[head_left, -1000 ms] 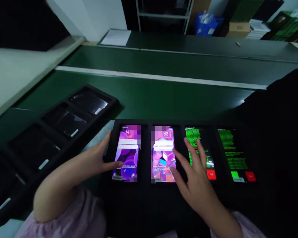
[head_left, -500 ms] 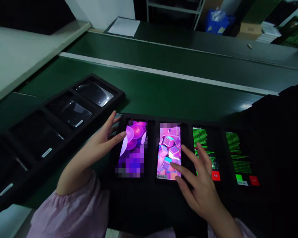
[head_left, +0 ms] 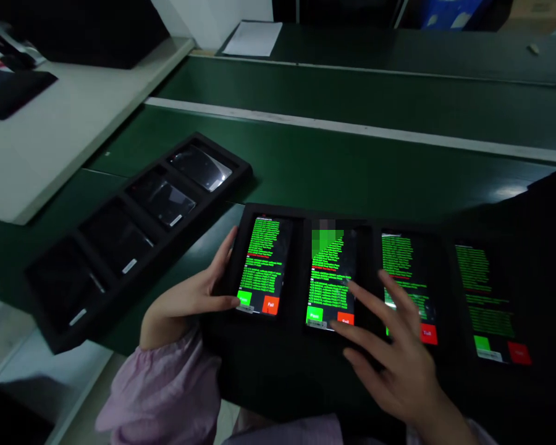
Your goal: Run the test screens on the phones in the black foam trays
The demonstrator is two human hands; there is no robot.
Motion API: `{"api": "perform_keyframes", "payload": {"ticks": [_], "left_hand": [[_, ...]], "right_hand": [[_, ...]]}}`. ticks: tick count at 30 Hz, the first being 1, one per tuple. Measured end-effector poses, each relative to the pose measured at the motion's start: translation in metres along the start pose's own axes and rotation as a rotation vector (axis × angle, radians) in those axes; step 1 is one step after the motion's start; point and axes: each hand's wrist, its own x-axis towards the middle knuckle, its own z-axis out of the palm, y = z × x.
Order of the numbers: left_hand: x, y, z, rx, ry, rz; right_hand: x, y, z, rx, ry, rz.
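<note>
A black tray (head_left: 296,337) lies before me with several smartphones set in its slots. The leftmost phone (head_left: 259,266) and the second phone (head_left: 331,278) show lines of green text above a green and a red button. My left hand (head_left: 199,290) is at the tray's left end, its thumb on the leftmost phone's green button and its fingers stretched along the tray's side. Spread fingers of my right hand (head_left: 398,346) hover at or touch the second phone's right side; contact is unclear. They partly cover the third phone (head_left: 401,272).
Another black tray (head_left: 115,250) with dark-screened phones lies diagonally to the left on the green surface (head_left: 315,161). A white table (head_left: 74,111) borders it at the left. At the back lies a paper sheet (head_left: 252,38); a fourth phone (head_left: 488,296) sits far right.
The two left phones went from colourful pictures to green text with buttons. My left thumb moved down to the leftmost phone's green button. The view shifted, bringing more of the left side in.
</note>
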Motion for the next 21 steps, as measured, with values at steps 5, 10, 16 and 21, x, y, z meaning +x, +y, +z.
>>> {"api": "perform_keyframes", "payload": {"ticks": [5, 10, 16, 21], "left_hand": [[-0.001, 0.001, 0.004, 0.012, 0.071, -0.059], [0.001, 0.002, 0.009, -0.063, 0.195, -0.102], [0.003, 0.005, 0.018, -0.262, 0.291, -0.184], [0.004, 0.008, 0.029, -0.01, 0.36, -0.11]], "right_hand": [[-0.024, 0.022, -0.028, -0.139, 0.33, 0.06], [-0.04, 0.033, -0.04, -0.218, 0.193, 0.102], [-0.059, 0.039, -0.057, -0.309, 0.289, 0.139], [-0.089, 0.058, -0.079, -0.462, 0.384, 0.248]]}}
